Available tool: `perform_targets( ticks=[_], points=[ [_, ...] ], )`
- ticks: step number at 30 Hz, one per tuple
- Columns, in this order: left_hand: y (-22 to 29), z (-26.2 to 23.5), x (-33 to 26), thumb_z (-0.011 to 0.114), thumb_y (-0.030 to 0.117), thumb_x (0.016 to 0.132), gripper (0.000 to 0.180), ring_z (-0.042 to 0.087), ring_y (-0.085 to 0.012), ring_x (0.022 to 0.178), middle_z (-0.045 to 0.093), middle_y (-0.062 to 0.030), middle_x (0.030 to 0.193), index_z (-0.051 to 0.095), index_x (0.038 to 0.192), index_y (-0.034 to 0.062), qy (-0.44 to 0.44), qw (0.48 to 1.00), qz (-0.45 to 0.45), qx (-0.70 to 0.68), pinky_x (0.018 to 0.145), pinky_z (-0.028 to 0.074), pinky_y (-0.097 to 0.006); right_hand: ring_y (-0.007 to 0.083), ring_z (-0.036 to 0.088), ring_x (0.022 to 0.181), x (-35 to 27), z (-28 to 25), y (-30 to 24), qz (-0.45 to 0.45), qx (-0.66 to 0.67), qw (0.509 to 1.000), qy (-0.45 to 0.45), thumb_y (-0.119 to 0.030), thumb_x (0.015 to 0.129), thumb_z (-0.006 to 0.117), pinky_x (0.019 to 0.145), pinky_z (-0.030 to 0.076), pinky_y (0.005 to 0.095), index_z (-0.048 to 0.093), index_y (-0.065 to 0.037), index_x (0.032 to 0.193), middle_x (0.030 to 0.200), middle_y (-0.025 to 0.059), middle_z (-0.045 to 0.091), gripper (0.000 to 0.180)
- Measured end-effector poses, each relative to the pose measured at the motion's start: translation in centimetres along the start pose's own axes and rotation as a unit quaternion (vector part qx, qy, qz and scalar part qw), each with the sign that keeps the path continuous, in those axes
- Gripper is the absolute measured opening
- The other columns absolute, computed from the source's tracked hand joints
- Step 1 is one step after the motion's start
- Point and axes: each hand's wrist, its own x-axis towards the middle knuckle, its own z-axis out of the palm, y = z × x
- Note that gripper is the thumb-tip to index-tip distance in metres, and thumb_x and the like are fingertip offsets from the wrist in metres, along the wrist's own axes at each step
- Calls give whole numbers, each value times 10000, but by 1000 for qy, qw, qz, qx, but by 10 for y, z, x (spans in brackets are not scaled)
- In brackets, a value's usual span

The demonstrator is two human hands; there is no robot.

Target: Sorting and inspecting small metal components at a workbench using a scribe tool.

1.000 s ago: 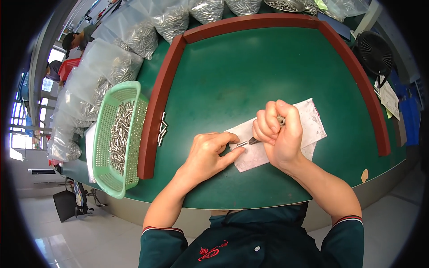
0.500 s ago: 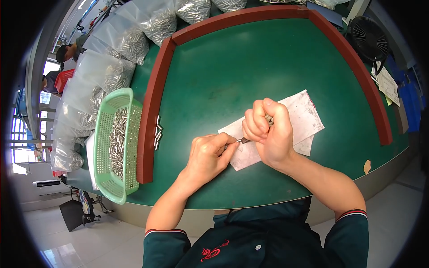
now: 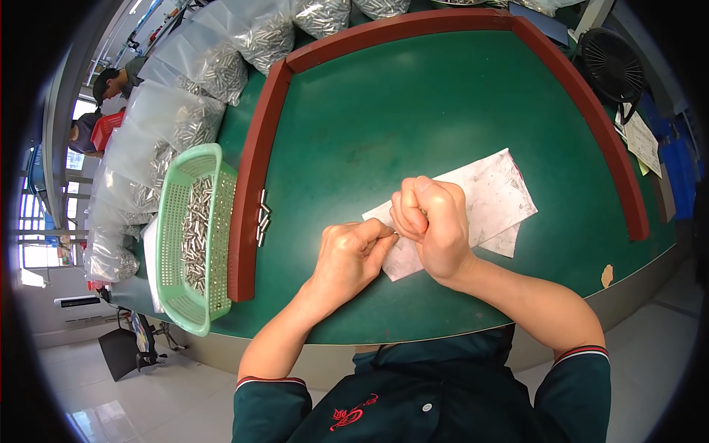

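My left hand (image 3: 351, 255) is closed, thumb and forefinger pinching a small metal piece (image 3: 395, 232), of which only a bright end shows. Right beside it, my right hand (image 3: 436, 225) is wrapped in a fist around something almost wholly hidden by the fingers. Both hands are over a smudged white paper (image 3: 491, 196) lying on the green tabletop (image 3: 369, 111). To the left, several small metal cylinders (image 3: 263, 218) lie along the inner side of a red-brown wooden rail (image 3: 255, 170).
A pale green perforated basket (image 3: 221, 277) full of metal cylinders stands outside the rail. Clear plastic bags (image 3: 221, 70) of similar parts line the left and back. A black fan (image 3: 609, 66) stands at the far right. People (image 3: 111, 85) are in the left background.
My right fist has shifted slightly left and down, closer to my left fingertips, and turned. The metal tip and rough end seen at it before are now hidden. My left hand has hardly moved.
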Motion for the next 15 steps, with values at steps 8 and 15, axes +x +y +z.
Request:
perform_targets(
  ticks=[8,15],
  points=[
    [-8,-24,2,578,90,818,81,364,-41,526,550,-20,721,555,851,20,-24,904,-185,-385,478,305,-198,69,212,409,0,-5,-5,49,58,997,13,-166,838,308,398,189,233,281,-83,507,443,-4,268,343],
    [-26,-34,5,519,112,860,193,342,-33,513,552,-62,779,531,999,-22,-57,730,-260,-629,463,284,-172,73,210,405,3,-5,-7,60,69,996,0,-148,833,293,390,196,228,270,-77,511,448,-2,262,330]
  ],
)
